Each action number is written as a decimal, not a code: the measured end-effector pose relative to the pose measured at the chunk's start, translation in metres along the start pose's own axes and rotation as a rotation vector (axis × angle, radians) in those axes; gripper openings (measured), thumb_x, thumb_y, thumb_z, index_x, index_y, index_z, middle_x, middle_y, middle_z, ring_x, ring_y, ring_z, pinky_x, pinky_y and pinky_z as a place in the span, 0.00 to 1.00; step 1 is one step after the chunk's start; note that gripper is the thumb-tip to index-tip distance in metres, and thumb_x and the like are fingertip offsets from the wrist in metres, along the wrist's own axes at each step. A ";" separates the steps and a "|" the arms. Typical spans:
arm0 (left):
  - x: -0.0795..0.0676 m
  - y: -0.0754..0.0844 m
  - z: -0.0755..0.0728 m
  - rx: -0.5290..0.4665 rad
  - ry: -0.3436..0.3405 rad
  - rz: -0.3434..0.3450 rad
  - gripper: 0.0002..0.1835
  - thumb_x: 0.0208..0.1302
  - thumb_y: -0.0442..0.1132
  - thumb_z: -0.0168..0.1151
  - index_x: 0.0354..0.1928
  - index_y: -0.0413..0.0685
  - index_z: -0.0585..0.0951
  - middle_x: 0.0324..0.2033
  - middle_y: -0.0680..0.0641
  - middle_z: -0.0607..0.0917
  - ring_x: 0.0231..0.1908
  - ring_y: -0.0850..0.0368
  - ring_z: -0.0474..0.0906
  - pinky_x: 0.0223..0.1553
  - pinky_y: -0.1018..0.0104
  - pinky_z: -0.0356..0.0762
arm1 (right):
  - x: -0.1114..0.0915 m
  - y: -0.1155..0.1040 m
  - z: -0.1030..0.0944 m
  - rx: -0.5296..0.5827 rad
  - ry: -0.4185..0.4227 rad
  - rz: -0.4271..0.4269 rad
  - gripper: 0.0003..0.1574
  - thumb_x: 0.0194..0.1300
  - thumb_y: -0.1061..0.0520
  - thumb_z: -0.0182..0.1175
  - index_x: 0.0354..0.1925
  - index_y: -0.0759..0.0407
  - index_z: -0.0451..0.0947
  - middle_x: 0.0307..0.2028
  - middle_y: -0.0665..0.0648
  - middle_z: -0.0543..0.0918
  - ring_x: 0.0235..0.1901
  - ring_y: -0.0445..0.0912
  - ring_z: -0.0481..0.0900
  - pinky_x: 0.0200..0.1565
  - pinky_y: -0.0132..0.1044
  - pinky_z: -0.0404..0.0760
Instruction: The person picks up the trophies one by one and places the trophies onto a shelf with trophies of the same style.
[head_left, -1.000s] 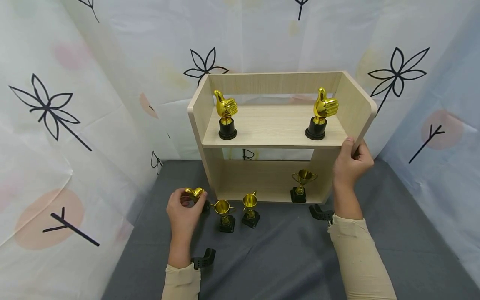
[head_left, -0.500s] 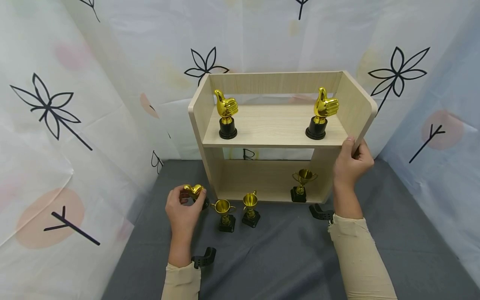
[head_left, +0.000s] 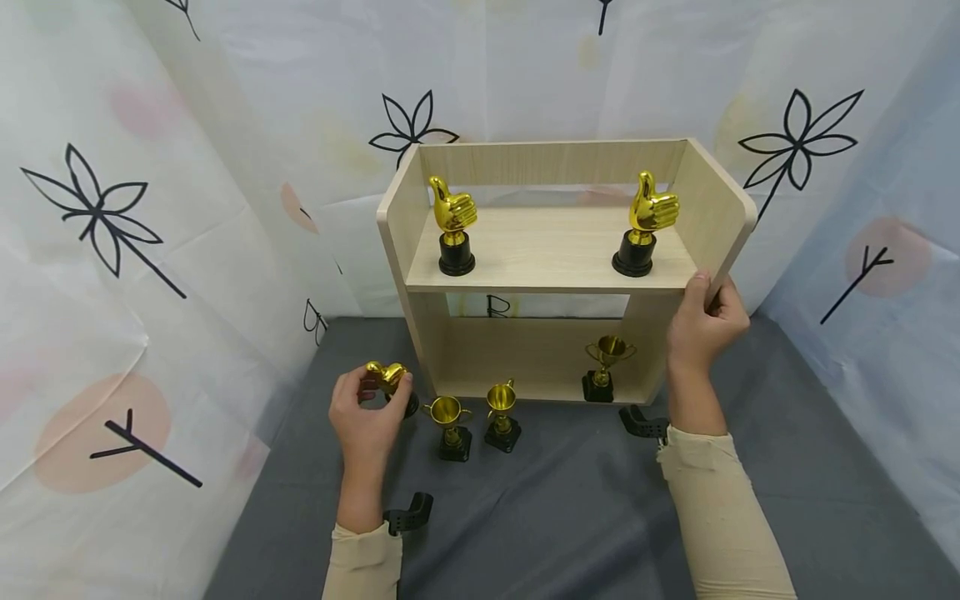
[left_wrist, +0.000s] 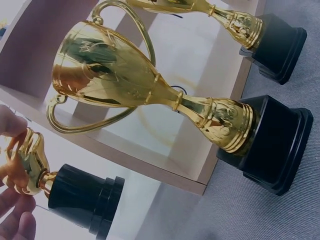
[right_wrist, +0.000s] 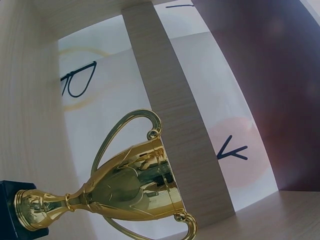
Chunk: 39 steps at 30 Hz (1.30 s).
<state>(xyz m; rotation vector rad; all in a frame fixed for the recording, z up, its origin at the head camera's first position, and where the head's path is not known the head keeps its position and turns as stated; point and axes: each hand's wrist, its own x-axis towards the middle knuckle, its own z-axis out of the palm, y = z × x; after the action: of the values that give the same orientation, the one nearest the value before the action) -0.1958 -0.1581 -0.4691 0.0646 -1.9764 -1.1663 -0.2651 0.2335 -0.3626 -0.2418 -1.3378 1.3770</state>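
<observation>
No word, label, brand or number could be read in the head view or in either wrist view. In the left wrist view, a small engraved mark stood on the nearer gold trophy cup, too indistinct to decipher.

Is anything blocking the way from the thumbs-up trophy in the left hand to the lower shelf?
Yes, the left side panel stands between the trophy and the lower shelf; two gold cups stand in front of its left part.

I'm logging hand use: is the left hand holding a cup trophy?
No, the left hand grips a thumbs-up trophy, while the nearest cup trophy stands on the gray cloth.
</observation>
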 end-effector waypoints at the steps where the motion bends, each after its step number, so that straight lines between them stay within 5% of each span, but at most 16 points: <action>1: 0.000 0.001 0.000 -0.005 0.003 0.005 0.21 0.49 0.45 0.78 0.44 0.44 0.85 0.38 0.46 0.82 0.34 0.58 0.74 0.37 0.68 0.73 | 0.000 0.000 0.000 0.001 0.001 -0.001 0.12 0.65 0.55 0.60 0.23 0.50 0.79 0.16 0.40 0.70 0.18 0.34 0.64 0.24 0.28 0.57; 13: 0.005 0.014 -0.005 -0.037 0.019 0.047 0.21 0.48 0.44 0.79 0.43 0.42 0.86 0.39 0.43 0.82 0.36 0.48 0.77 0.39 0.63 0.76 | -0.001 -0.001 0.000 0.008 0.004 -0.035 0.14 0.64 0.57 0.60 0.22 0.47 0.77 0.16 0.40 0.70 0.18 0.33 0.63 0.23 0.28 0.56; 39: 0.009 0.034 0.002 -0.063 -0.022 0.073 0.23 0.49 0.49 0.78 0.44 0.46 0.85 0.40 0.48 0.82 0.39 0.57 0.77 0.42 0.65 0.76 | -0.003 -0.011 -0.001 -0.013 -0.011 -0.001 0.13 0.65 0.55 0.59 0.22 0.51 0.78 0.16 0.41 0.70 0.18 0.33 0.63 0.23 0.27 0.57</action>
<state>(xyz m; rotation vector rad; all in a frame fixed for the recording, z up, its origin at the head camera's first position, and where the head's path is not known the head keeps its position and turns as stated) -0.1915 -0.1412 -0.4385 -0.0531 -1.9428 -1.1854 -0.2578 0.2286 -0.3557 -0.2425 -1.3568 1.3705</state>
